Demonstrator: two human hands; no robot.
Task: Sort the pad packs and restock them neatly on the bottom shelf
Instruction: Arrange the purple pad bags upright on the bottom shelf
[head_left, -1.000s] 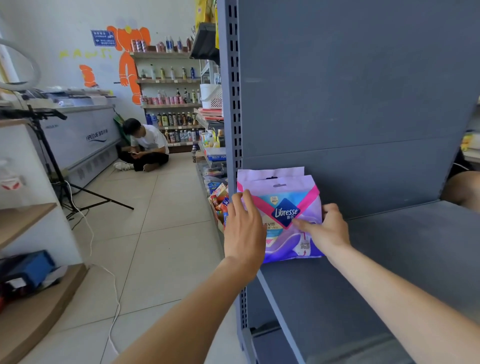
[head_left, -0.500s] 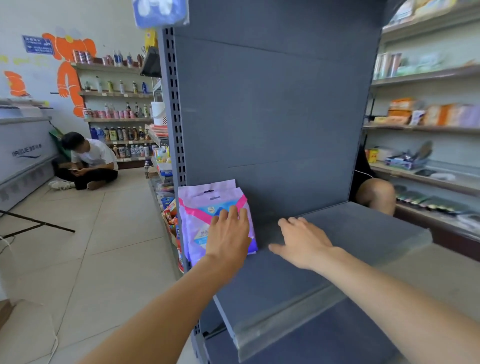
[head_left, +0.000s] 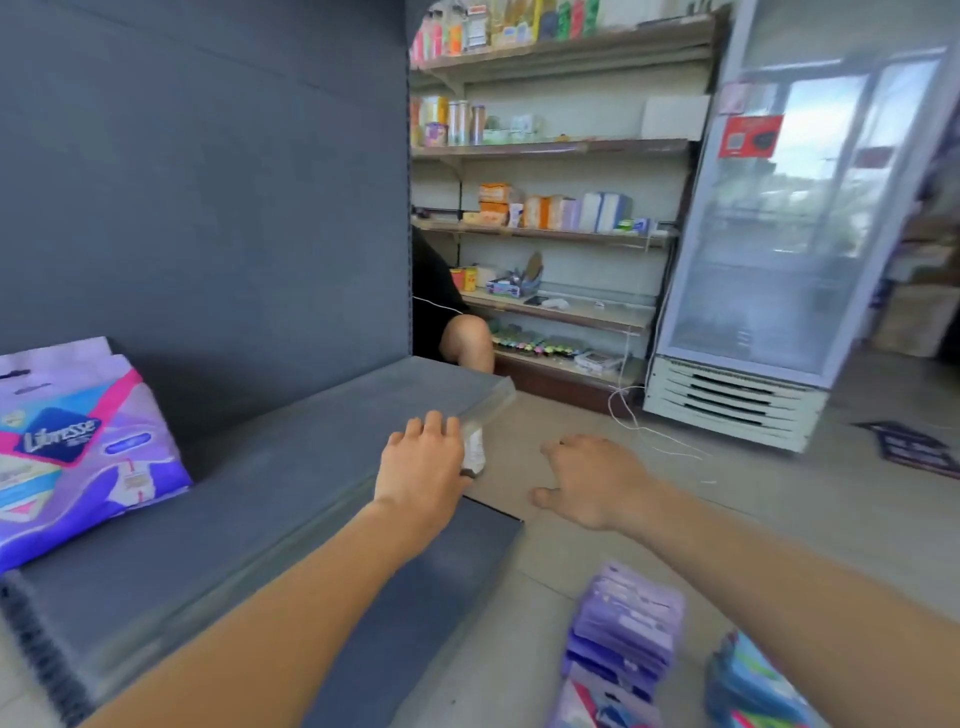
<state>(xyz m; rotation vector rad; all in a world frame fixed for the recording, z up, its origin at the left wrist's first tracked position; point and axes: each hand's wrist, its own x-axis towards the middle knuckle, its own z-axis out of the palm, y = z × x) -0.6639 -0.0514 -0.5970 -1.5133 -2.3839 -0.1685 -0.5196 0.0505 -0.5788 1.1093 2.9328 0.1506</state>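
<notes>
Grey bottom shelf (head_left: 322, 467) now carries the Libresse pad packs (head_left: 78, 447) upright at its far left; both hands have let go since a second ago. Left hand (head_left: 423, 462) rests open at the shelf's front edge, right hand (head_left: 592, 480) hangs open and empty over the floor, heading for the purple pack stack (head_left: 626, 626). Room to the packs' right is wide open.

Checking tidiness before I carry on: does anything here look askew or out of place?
Yes. The purple packs and blue packs lie loose on the floor tiles, and the Libresse packs on the shelf lean back instead of standing straight.
</notes>
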